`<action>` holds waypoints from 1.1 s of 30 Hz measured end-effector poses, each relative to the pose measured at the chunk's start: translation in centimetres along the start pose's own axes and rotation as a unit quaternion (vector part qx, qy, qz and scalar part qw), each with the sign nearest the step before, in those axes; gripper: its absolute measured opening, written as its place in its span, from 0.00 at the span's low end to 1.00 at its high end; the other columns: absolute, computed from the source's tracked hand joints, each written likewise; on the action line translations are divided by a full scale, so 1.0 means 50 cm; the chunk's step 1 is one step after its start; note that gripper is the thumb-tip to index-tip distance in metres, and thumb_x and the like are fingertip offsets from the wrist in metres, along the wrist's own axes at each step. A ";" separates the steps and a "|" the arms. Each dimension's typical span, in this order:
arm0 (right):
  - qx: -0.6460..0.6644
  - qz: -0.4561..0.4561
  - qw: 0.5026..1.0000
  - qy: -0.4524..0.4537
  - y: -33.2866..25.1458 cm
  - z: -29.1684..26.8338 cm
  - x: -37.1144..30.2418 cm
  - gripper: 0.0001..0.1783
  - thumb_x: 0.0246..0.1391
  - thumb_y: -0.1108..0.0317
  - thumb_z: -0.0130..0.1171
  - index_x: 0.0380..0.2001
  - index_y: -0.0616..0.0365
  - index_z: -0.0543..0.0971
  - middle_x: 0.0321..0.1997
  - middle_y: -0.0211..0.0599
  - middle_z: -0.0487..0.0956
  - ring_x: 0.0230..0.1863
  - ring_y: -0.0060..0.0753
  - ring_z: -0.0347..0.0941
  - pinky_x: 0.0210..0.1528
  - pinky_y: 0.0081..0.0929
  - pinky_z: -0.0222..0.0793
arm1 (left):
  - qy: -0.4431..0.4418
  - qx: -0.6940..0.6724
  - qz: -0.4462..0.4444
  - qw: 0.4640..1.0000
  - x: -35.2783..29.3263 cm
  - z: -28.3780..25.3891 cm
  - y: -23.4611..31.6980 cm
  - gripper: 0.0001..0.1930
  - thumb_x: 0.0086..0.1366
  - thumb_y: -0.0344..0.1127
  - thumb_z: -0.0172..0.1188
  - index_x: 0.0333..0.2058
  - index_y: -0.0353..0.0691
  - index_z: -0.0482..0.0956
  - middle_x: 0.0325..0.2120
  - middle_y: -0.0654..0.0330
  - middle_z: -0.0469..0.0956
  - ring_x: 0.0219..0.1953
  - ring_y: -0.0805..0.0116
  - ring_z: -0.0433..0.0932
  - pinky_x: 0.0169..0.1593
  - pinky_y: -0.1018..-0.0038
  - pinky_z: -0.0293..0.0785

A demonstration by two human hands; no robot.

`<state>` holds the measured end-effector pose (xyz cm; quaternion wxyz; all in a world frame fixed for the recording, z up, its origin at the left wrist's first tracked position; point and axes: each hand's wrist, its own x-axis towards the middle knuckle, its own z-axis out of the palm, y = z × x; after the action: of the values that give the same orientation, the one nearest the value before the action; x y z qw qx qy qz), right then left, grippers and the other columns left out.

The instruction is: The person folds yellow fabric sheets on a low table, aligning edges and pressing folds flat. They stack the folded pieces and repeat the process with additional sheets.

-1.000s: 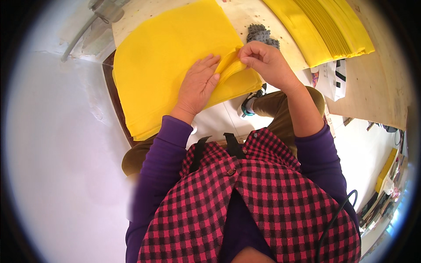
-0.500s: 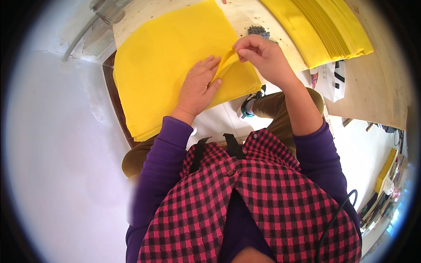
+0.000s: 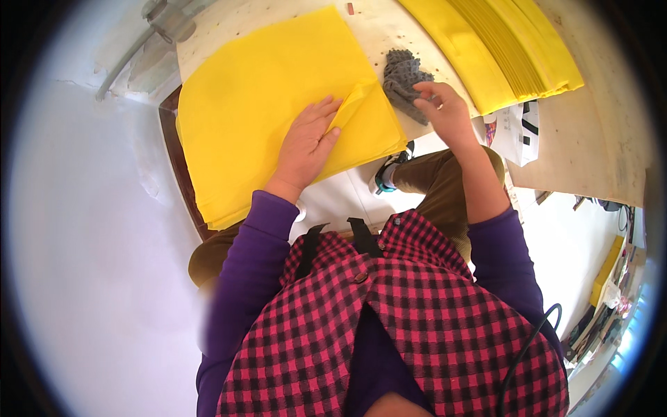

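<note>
A stack of thin yellow fabric sheets [image 3: 257,90] lies on the pale wooden table in front of me. My left hand [image 3: 306,149] rests flat on its near part, fingers stretched out. Beside those fingers the top sheet's near right corner is turned up in a small fold [image 3: 352,104]. My right hand [image 3: 448,115] is off the stack, with thumb and forefinger bent and a gap between them; nothing shows in it. It hovers by a crumpled grey waffle-textured cloth [image 3: 403,76], which lies right of the stack and is partly covered by the fingertips.
A pile of folded yellow fabric [image 3: 500,48] fills the far right of the table. Below it hangs a white bag [image 3: 517,132] by the table's edge. A small reddish piece [image 3: 350,8] lies at the back. On the left stand a white wall [image 3: 90,229] and a pipe [image 3: 125,59].
My right hand has let go of the sheet's lifted corner and moved right and down, beside the grey cloth. The corner has dropped into a lower fold. My left hand stays on the stack.
</note>
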<state>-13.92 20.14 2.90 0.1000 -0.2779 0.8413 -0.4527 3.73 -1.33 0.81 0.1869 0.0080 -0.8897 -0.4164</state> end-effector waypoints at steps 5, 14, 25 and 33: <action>-0.141 -0.019 0.990 0.001 0.059 0.043 0.022 0.12 0.48 0.65 0.66 0.38 0.51 0.81 0.33 0.34 0.77 0.38 0.40 0.76 0.38 0.31 0.71 | 0.000 -0.016 -0.019 1.000 -0.001 0.002 -0.008 0.20 0.65 0.36 0.51 0.52 0.31 0.72 0.56 0.50 0.71 0.61 0.54 0.65 0.67 0.61 0.54; 0.069 -0.008 0.994 -0.090 0.014 0.017 -0.005 0.09 0.51 0.72 0.62 0.38 0.56 0.80 0.36 0.28 0.75 0.36 0.23 0.71 0.38 0.20 0.66 | 0.003 -0.014 -0.019 1.000 -0.005 0.005 -0.019 0.21 0.66 0.38 0.51 0.53 0.31 0.72 0.56 0.47 0.70 0.60 0.52 0.66 0.67 0.62 0.54; 0.022 -0.085 0.977 -0.193 -0.035 0.035 -0.014 0.05 0.47 0.74 0.61 0.29 0.59 0.75 0.33 0.28 0.67 0.33 0.23 0.64 0.36 0.20 0.61 | -0.003 -0.012 -0.005 1.000 -0.002 0.001 -0.014 0.20 0.66 0.38 0.52 0.52 0.32 0.72 0.55 0.49 0.72 0.61 0.53 0.65 0.66 0.61 0.55; -0.034 -0.111 0.970 -0.212 -0.074 0.026 0.012 0.05 0.51 0.72 0.58 0.29 0.61 0.73 0.32 0.34 0.69 0.35 0.30 0.68 0.40 0.25 0.65 | -0.005 -0.005 0.011 1.000 0.001 -0.003 -0.004 0.20 0.66 0.39 0.50 0.52 0.34 0.73 0.55 0.54 0.72 0.62 0.54 0.65 0.66 0.60 0.54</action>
<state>-12.45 17.27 5.24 0.2161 -0.4626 0.7795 -0.3629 3.72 -1.59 0.73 0.1869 -0.0052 -0.8885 -0.4190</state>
